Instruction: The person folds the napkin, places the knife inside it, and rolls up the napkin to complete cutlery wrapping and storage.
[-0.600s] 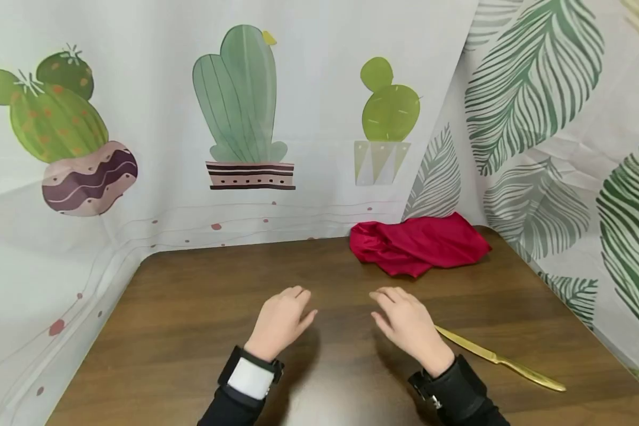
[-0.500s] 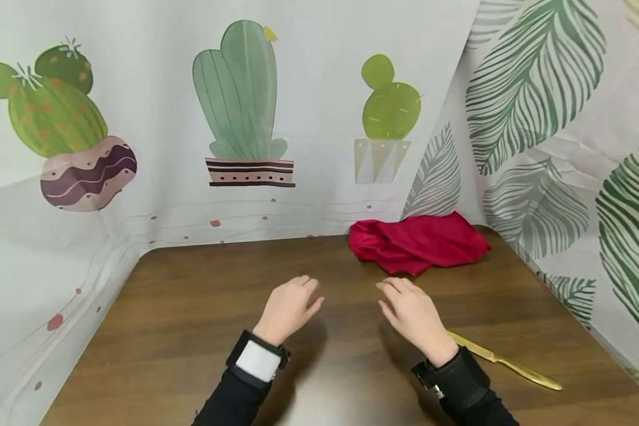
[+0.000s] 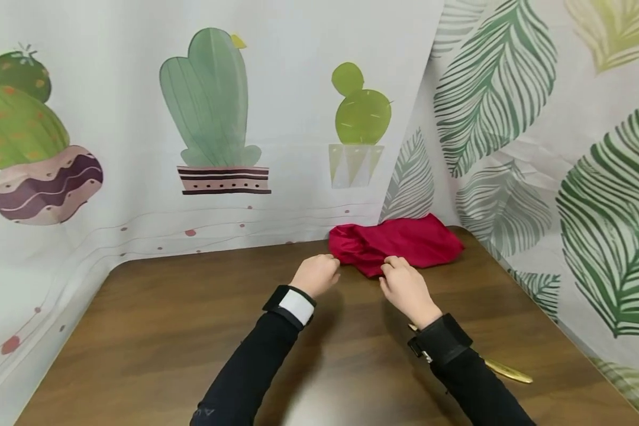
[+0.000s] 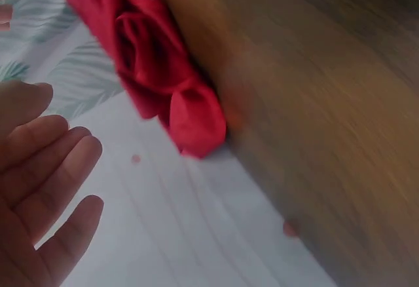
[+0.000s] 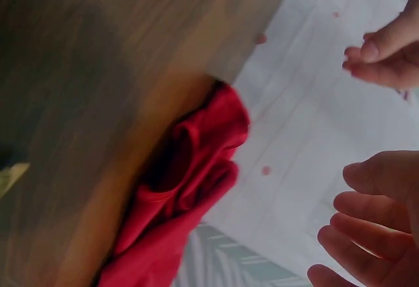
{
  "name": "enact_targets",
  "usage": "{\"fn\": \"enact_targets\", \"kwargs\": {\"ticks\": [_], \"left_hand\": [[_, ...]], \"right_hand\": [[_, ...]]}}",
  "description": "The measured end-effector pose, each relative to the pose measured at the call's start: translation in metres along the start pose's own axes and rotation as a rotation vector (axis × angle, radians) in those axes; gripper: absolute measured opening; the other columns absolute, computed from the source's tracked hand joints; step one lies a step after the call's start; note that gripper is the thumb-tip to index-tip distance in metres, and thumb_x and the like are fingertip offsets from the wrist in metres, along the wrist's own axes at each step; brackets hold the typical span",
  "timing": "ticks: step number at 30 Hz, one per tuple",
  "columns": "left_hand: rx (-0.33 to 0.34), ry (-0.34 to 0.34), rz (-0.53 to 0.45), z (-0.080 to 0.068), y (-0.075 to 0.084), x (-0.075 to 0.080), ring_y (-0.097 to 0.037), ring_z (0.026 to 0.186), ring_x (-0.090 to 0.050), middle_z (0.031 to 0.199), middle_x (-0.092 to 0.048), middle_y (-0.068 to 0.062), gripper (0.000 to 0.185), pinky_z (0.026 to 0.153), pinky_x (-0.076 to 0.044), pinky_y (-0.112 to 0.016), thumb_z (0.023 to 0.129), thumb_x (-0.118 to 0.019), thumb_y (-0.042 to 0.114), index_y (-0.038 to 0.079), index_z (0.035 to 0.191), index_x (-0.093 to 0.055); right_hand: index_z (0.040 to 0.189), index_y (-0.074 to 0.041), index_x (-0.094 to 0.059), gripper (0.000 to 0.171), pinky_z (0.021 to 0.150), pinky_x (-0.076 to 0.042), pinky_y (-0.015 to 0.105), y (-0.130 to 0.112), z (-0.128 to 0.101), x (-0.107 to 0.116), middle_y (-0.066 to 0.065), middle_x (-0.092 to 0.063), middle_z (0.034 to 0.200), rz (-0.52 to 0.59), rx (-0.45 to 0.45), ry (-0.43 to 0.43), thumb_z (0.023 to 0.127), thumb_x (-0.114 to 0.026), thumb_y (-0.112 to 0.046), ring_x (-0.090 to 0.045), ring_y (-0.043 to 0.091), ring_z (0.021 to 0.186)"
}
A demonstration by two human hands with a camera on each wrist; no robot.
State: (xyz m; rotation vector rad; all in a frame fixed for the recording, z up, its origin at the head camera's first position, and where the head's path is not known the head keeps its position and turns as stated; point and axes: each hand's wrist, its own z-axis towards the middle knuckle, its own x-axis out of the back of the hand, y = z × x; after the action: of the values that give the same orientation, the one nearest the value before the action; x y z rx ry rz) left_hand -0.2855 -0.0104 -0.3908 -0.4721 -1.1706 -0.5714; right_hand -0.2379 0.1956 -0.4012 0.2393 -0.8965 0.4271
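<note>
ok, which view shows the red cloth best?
Head view: the whole red cloth shows, bunched at the table's back right corner, both hands at its near edge. Left wrist and right wrist views show only a blurred part of it.

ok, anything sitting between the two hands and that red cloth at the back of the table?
Nothing visible. The left hand and right hand are at the near edge of the red cloth, with only bare table around them. The gold knife lies behind the right wrist, out of the way.
</note>
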Motion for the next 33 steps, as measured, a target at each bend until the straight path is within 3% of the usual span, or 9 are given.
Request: {"fn": "enact_targets", "kwargs": {"ticks": [6,10,14,17,19,25,29,33], "left_hand": [[0.052,-0.093,-0.075,0.032,0.004,-0.028,-0.020,0.078,-0.059,0.081,-0.058,-0.005,0.008,0.066,-0.048,-0.030,0.082,-0.057,0.009,0.007,0.084,-0.065],[0.115,-0.193,-0.083,0.047,0.005,-0.047,-0.023,0.097,-0.054,0.107,-0.055,-0.009,0.021,0.073,-0.047,-0.034,0.084,-0.054,0.010,0.007,0.103,-0.063],[0.186,-0.282,-0.064,0.058,0.010,-0.064,-0.025,0.117,-0.040,0.130,-0.043,-0.011,0.029,0.081,-0.044,-0.044,0.083,-0.056,0.016,0.011,0.112,-0.061],[0.221,-0.322,-0.050,0.065,0.017,-0.076,-0.024,0.123,-0.034,0.133,-0.039,-0.010,0.031,0.083,-0.041,-0.047,0.083,-0.057,0.020,0.014,0.113,-0.061],[0.233,-0.334,-0.042,0.065,0.020,-0.081,-0.023,0.120,-0.037,0.130,-0.043,-0.007,0.030,0.082,-0.041,-0.047,0.084,-0.057,0.021,0.014,0.112,-0.061],[0.222,-0.286,-0.068,0.054,0.024,-0.084,-0.022,0.099,-0.050,0.105,-0.054,-0.004,0.021,0.072,-0.045,-0.044,0.082,-0.058,0.019,0.010,0.101,-0.063],[0.197,-0.239,-0.117,0.055,0.022,-0.075,-0.022,0.089,-0.054,0.093,-0.055,-0.005,0.013,0.069,-0.047,-0.040,0.082,-0.058,0.016,0.008,0.091,-0.063],[0.179,-0.216,-0.154,0.056,0.011,-0.061,-0.021,0.085,-0.057,0.090,-0.055,-0.006,0.012,0.070,-0.047,-0.034,0.082,-0.059,0.013,0.006,0.092,-0.062]], "right_hand": [[0.086,0.006,-0.062,0.023,0.081,-0.043,0.038,0.013,0.001,-0.017,0.022,-0.055,0.108,-0.019,-0.049,-0.206,0.067,-0.069,-0.006,-0.052,0.034,0.097],[0.098,0.007,-0.060,0.032,0.092,-0.034,0.044,0.015,-0.001,-0.028,0.024,-0.047,0.120,0.006,-0.100,-0.401,0.069,-0.065,-0.006,-0.044,0.036,0.110],[0.106,0.003,-0.060,0.036,0.095,-0.030,0.047,0.015,-0.003,-0.036,0.020,-0.040,0.129,-0.007,-0.127,-0.583,0.071,-0.064,-0.006,-0.037,0.037,0.117],[0.110,0.000,-0.059,0.038,0.097,-0.026,0.047,0.015,-0.003,-0.039,0.017,-0.037,0.133,-0.032,-0.141,-0.688,0.074,-0.064,-0.005,-0.033,0.035,0.121],[0.112,-0.002,-0.059,0.037,0.098,-0.025,0.047,0.014,-0.004,-0.042,0.015,-0.036,0.135,-0.041,-0.159,-0.735,0.074,-0.062,-0.005,-0.031,0.034,0.123],[0.117,0.001,-0.055,0.038,0.099,-0.020,0.049,0.009,-0.003,-0.056,0.013,-0.035,0.136,-0.015,-0.225,-0.797,0.079,-0.058,-0.005,-0.027,0.032,0.125],[0.119,0.002,-0.052,0.040,0.098,-0.019,0.052,0.014,-0.002,-0.057,0.011,-0.039,0.132,-0.017,-0.215,-0.761,0.080,-0.056,-0.005,-0.031,0.031,0.123],[0.119,0.006,-0.050,0.041,0.098,-0.020,0.052,0.018,0.004,-0.043,0.014,-0.039,0.132,0.027,-0.207,-0.723,0.079,-0.056,-0.003,-0.032,0.032,0.123]]}}
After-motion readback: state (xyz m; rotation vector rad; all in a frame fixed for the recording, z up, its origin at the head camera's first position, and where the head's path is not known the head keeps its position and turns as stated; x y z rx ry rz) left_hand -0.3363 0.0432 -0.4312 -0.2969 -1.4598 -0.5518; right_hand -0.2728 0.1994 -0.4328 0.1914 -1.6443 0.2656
